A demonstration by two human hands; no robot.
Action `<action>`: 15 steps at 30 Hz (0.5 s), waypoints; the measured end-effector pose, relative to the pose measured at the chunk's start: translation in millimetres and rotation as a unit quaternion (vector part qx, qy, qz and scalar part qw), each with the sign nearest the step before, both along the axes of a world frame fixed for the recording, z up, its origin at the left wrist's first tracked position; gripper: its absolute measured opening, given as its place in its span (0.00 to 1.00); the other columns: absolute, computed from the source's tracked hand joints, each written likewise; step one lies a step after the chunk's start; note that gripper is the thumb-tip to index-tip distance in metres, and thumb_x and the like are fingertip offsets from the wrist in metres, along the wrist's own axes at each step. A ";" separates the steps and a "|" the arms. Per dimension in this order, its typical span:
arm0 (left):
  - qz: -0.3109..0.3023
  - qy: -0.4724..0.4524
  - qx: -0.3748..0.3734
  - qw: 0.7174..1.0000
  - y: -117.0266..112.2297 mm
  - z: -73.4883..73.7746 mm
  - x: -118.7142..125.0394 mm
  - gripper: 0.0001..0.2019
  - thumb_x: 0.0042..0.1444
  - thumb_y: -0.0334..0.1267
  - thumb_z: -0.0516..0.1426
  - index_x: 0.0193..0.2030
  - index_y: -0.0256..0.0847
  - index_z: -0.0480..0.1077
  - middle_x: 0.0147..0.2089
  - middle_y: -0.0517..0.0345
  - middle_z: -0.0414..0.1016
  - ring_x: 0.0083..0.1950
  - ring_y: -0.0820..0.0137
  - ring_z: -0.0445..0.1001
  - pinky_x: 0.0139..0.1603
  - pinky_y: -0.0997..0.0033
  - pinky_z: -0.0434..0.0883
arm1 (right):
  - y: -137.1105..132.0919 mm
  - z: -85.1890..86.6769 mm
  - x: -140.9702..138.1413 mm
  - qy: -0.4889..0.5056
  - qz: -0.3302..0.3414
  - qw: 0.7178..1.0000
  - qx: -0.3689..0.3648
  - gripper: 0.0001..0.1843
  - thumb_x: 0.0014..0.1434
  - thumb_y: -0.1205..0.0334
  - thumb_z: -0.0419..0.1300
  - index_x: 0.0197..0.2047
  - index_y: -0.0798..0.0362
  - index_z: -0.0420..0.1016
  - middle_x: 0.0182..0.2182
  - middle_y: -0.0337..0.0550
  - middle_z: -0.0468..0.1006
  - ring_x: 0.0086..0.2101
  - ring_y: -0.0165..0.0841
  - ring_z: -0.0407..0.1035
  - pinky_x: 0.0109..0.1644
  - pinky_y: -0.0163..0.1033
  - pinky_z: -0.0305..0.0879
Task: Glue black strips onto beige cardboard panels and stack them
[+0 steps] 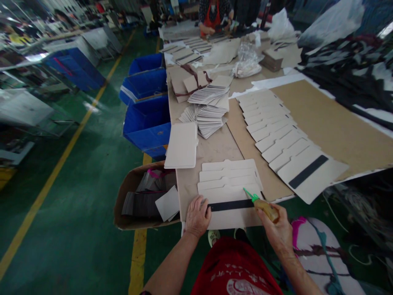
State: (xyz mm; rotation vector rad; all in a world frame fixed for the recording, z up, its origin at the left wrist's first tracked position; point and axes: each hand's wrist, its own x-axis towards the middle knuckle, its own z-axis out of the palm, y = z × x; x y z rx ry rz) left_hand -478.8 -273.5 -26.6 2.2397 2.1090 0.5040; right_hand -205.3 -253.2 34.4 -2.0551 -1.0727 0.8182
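In front of me, a small overlapping stack of beige card panels (227, 190) lies at the table's near edge. A black strip (230, 205) runs across the nearest panel. My left hand (196, 217) rests flat on the panel's left side, its thumb by the strip's left end. My right hand (278, 229) is wrapped round a squeeze bottle (267, 210) of yellow-brown liquid with a green nozzle (251, 195). The nozzle points up and left over the panel, above the strip. I cannot tell whether its tip touches the card.
A fanned row of panels (276, 127) lies to the right, its nearest one with a black strip (308, 171). Card stacks (211, 106) stand farther back. Left of the table are blue bins (147, 121) and a cardboard box (123, 205). A person in a red apron (211, 18) works opposite.
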 end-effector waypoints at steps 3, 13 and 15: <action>-0.002 -0.001 0.001 1.000 -0.5 -0.8 -0.1 0.14 0.60 0.36 0.54 0.52 0.42 0.70 0.55 0.47 0.70 0.60 0.58 0.67 0.59 0.54 0.70 | -1.0 -2.8 -4.0 -0.003 0.021 1.000 0.002 0.29 0.47 0.42 0.65 0.47 0.52 0.71 0.35 0.46 0.78 0.33 0.41 0.72 0.41 0.46 0.69; -0.004 0.000 0.002 1.000 -1.4 -6.4 -0.6 0.13 0.60 0.36 0.55 0.51 0.42 0.70 0.55 0.47 0.71 0.60 0.58 0.67 0.58 0.53 0.71 | -6.8 -12.9 -45.5 0.041 0.103 0.993 0.028 0.26 0.51 0.45 0.63 0.48 0.52 0.69 0.37 0.46 0.78 0.36 0.41 0.73 0.42 0.48 0.70; -0.005 0.000 0.001 1.000 -1.6 -5.7 -0.4 0.13 0.59 0.36 0.55 0.51 0.42 0.70 0.55 0.48 0.71 0.60 0.58 0.67 0.58 0.53 0.71 | -5.6 -9.8 -40.5 0.031 0.092 0.995 0.017 0.28 0.50 0.43 0.63 0.49 0.52 0.69 0.37 0.46 0.78 0.36 0.41 0.73 0.42 0.47 0.70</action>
